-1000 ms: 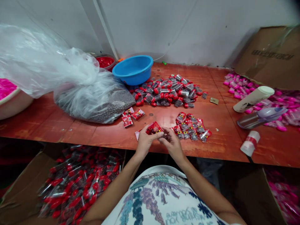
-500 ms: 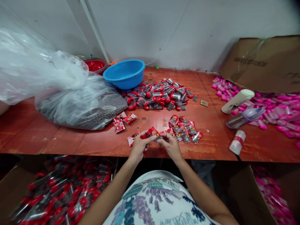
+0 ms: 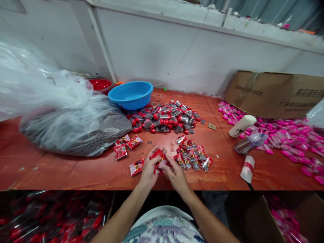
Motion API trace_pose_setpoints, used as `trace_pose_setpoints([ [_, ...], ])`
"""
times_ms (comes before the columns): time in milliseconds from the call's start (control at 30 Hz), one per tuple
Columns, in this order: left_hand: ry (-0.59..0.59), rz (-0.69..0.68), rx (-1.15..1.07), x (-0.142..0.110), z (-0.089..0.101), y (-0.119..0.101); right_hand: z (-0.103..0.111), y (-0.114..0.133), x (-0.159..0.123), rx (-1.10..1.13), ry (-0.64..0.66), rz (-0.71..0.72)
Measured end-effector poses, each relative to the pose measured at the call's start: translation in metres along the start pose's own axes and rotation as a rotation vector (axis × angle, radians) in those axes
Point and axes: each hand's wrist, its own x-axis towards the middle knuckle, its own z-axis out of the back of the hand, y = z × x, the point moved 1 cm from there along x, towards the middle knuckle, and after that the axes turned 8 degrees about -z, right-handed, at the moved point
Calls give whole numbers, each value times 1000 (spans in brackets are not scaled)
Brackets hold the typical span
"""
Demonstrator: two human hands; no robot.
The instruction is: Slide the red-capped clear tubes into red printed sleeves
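My left hand [image 3: 149,168] is closed around red printed packets [image 3: 158,154], held just above the table's front edge. Beside it, my right hand [image 3: 176,173] has its fingers stretched out and apart, with the tips at the packets' right side. Right of my hands lies a small heap of filled red packets [image 3: 193,155] with clear, dark-filled lower parts. On the left, a flat red packet [image 3: 136,167] lies near my left hand, and several more flat red packets [image 3: 120,152] rest farther back.
Behind is a pile of red-capped clear containers [image 3: 167,116] beside a blue basin [image 3: 131,96]. A plastic bag of dark beads [image 3: 98,135] fills the left. On the right are a white cylinder [image 3: 242,126], a purple-topped bottle [image 3: 250,143], pink pieces [image 3: 286,138] and a cardboard box [image 3: 273,96].
The view has tilted upward, so the table sits lower in the picture. My right fingers have loosened from the packet they pinched, while my left hand keeps hold of the packets.
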Motion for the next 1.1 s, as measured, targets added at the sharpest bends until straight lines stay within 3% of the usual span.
trace_pose_setpoints([
  [67,40,-73,67,-1,0,-2,-25,0,-1,156,76,-90],
  [167,79,-93,172,-2,5,-7,-44,-1,3,342,116,-207],
  [333,105,-129,129,-3,10,-12,-44,4,15,479,160,-282],
  [533,56,21,-73,-5,16,-7,-36,3,25,482,124,-329],
  [667,21,62,-6,-3,20,4,-34,0,30,406,110,-272],
  [800,-11,20,-16,0,21,11,-36,-3,37,363,-29,-133],
  [900,-11,13,5,1,23,13,-38,-6,40,308,-111,-112],
  [1100,-106,8,-50,10,29,4,-39,-2,42,40,-113,-3],
])
